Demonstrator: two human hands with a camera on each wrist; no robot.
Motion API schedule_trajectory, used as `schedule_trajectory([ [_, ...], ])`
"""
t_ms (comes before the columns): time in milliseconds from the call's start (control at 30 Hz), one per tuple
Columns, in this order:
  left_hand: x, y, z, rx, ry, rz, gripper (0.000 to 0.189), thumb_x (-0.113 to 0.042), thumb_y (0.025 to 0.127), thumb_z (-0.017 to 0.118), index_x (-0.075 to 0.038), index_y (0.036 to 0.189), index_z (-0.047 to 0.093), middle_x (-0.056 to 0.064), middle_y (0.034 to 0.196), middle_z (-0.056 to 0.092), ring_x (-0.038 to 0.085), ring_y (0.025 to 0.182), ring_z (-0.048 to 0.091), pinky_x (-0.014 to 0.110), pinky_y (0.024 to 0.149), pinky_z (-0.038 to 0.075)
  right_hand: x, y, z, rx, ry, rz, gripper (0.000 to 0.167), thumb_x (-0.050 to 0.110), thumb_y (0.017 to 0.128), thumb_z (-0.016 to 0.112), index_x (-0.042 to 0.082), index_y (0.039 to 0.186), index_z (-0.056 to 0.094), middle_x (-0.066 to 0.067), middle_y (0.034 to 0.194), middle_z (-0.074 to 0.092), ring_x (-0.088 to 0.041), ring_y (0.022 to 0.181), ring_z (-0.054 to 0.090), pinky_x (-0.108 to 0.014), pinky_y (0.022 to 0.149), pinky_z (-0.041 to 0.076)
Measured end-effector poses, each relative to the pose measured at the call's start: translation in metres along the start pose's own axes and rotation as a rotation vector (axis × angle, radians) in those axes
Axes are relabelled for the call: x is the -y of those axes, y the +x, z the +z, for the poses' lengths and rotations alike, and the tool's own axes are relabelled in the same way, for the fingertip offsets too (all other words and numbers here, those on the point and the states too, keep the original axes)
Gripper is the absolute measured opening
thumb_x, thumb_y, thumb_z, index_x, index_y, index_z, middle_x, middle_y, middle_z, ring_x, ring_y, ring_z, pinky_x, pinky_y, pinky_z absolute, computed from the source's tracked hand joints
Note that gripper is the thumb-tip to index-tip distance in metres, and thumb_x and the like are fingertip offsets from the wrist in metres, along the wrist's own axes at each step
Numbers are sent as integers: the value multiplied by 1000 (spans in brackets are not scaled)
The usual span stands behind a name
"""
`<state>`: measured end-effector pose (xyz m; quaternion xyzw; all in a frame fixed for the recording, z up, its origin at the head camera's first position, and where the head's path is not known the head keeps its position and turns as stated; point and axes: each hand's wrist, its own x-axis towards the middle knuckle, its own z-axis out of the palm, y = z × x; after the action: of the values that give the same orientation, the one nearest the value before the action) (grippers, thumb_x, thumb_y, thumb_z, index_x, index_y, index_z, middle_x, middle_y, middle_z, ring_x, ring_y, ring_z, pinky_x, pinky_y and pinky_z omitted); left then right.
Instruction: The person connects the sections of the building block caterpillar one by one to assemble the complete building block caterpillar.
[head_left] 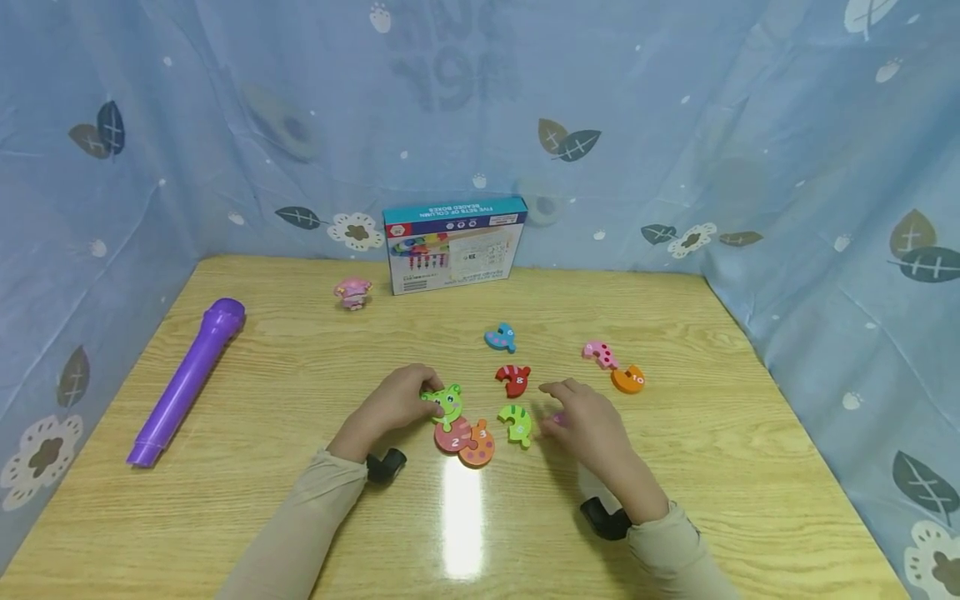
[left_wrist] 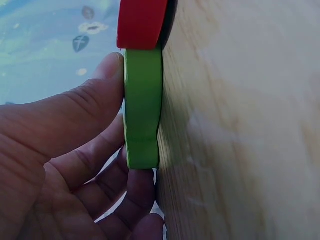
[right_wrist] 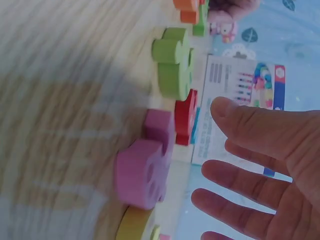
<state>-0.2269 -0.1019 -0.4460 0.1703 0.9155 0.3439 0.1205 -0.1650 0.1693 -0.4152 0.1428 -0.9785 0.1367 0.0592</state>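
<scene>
My left hand [head_left: 393, 404] grips the edge of a green caterpillar-head puzzle piece [head_left: 442, 402], thumb on its face and fingers at its rim. That head meets a red piece marked 2 [head_left: 448, 438], which joins an orange piece marked 3 [head_left: 477, 451]. Over on the right, my right hand [head_left: 596, 429] hovers with its fingers extended and apart, holding nothing. Close beside it is a purple piece [right_wrist: 142, 170], mostly covered by that hand in the head view. A light green piece [head_left: 517, 423] and a red piece marked 8 [head_left: 514, 382] lie between the hands.
Farther back lies a blue piece [head_left: 500, 337]; a pink piece [head_left: 597, 353] and an orange piece marked 10 [head_left: 628, 380] are to the right. A toy box [head_left: 456, 250] stands at the back beside a pink figurine [head_left: 352, 292]. A purple microphone-shaped tube [head_left: 187, 379] lies left.
</scene>
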Motion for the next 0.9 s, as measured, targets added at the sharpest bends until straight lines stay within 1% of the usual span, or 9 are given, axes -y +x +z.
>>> schedule_trajectory([
  [100,0,0,0,4,0,3,26,-16,71,78,-8,93,66,-1,87,59,15,82,52,33,79,44,-10,-4,-1,6,-1,4,44,20,73,78,8,113,63,-9,105,63,-27,92,60,-41,74,49],
  [233,0,0,1,7,-9,-2,26,-16,72,78,-8,93,65,-1,87,59,15,82,53,34,80,44,-25,-10,-2,-11,7,20,42,15,74,76,6,113,62,-11,106,62,-28,90,60,-42,73,49],
  [300,1,1,1,9,-14,-4,26,-16,72,78,-8,94,65,0,88,59,15,82,52,34,79,44,-34,-13,-4,-13,20,34,43,14,74,76,6,114,61,-11,107,62,-28,90,60,-43,74,49],
  [467,4,1,1,13,-16,-7,27,-16,73,77,-8,95,66,-1,88,59,15,81,52,34,78,44,-49,-20,-7,-10,17,19,49,12,72,78,3,116,60,-11,107,61,-29,93,59,-44,77,48],
  [567,5,0,0,10,-24,-5,25,-16,73,77,-8,93,65,0,86,58,15,79,50,33,75,43,-53,-21,-8,8,37,-45,52,13,68,80,3,116,60,-12,111,61,-30,100,57,-48,82,46],
  [667,4,-1,0,6,-32,2,23,-15,73,77,-8,91,65,0,84,56,15,77,49,32,73,43,-51,-21,-6,83,62,-136,58,15,65,82,7,119,60,-10,119,59,-32,109,52,-54,86,41],
  [733,4,-1,1,5,-36,4,23,-14,73,78,-8,90,65,0,83,56,15,77,49,32,72,42,-49,-20,-3,138,63,-202,59,14,66,82,11,120,61,-8,123,57,-34,114,48,-58,87,38],
  [800,3,-1,1,7,-33,4,23,-15,73,78,-8,90,65,0,83,56,15,77,49,31,73,42,-47,-18,1,168,49,-246,56,11,67,81,15,120,61,-5,122,58,-33,114,47,-58,87,38],
  [900,3,0,2,13,-28,8,24,-15,73,78,-8,91,65,0,84,56,15,78,49,32,73,43,-46,-15,5,163,19,-284,50,6,69,79,16,116,63,-2,115,61,-29,111,50,-54,87,40],
])
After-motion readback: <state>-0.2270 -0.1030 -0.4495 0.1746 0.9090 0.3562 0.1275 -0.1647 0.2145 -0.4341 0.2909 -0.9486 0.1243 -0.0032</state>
